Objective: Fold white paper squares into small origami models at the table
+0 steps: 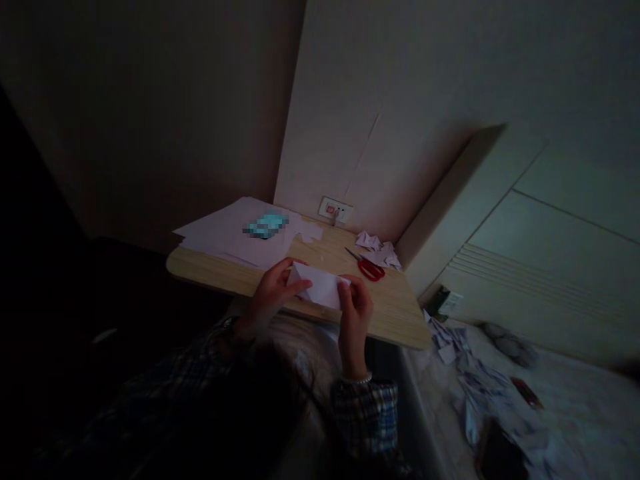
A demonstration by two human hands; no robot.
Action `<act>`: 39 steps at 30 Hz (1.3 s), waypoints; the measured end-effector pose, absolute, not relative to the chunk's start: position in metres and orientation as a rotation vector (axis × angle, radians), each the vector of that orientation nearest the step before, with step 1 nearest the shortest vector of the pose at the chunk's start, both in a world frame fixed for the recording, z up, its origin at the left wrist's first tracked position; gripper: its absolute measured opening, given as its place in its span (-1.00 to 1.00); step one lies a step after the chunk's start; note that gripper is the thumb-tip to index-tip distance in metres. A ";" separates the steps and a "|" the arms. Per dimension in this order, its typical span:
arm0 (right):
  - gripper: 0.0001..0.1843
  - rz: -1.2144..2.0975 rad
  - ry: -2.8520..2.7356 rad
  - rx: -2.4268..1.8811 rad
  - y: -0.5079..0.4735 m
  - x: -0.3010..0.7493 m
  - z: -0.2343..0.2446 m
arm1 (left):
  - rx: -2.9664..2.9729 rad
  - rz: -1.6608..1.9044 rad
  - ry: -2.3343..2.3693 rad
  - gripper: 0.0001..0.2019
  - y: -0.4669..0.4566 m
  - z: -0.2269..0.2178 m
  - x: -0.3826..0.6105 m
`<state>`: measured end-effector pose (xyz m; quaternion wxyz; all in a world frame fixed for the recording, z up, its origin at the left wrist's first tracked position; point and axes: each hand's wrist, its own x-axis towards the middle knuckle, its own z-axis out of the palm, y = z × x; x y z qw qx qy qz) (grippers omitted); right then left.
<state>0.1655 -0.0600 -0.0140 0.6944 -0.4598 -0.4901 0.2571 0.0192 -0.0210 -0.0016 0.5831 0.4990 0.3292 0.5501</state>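
White folded paper [320, 285], pinched by left hand [270, 293], right hand [356, 308]

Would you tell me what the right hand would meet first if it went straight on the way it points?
Probably the red-handled scissors on the table, just beyond the white paper the right hand holds; depth is unclear.

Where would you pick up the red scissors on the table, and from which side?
Probably take the scissors by the red handle loops, coming from the near side. They lie flat, handles toward the person, blades pointing away toward the wall socket. The right hand, now holding the paper, is nearest.
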 end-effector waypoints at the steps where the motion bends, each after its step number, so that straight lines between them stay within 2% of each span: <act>1: -0.78 0.573 -1.086 -1.011 -0.060 0.165 -0.014 | 1.160 1.300 0.783 -0.54 -0.021 -0.002 0.019; 13: -0.74 0.584 -1.102 -1.007 -0.058 0.166 -0.015 | 1.277 1.382 0.818 -0.70 -0.017 -0.008 0.016; 20: -0.85 0.503 -1.186 -1.034 -0.058 0.167 -0.014 | 1.312 1.415 0.800 -0.74 -0.019 -0.007 0.016; 26: -0.84 0.544 -1.238 -1.064 -0.059 0.166 -0.013 | 1.360 1.443 0.817 -0.76 -0.020 -0.006 0.016; 29: -0.82 0.593 -1.268 -1.087 -0.058 0.166 -0.016 | 1.351 1.445 0.824 -0.70 -0.022 -0.004 0.015; 35: -0.84 0.548 -1.209 -1.085 -0.054 0.168 -0.019 | 1.257 1.381 0.706 -0.37 -0.022 -0.003 0.016; 39: -0.87 0.601 -1.164 -1.016 -0.054 0.166 -0.018 | 1.246 1.345 0.683 -0.42 -0.022 -0.004 0.017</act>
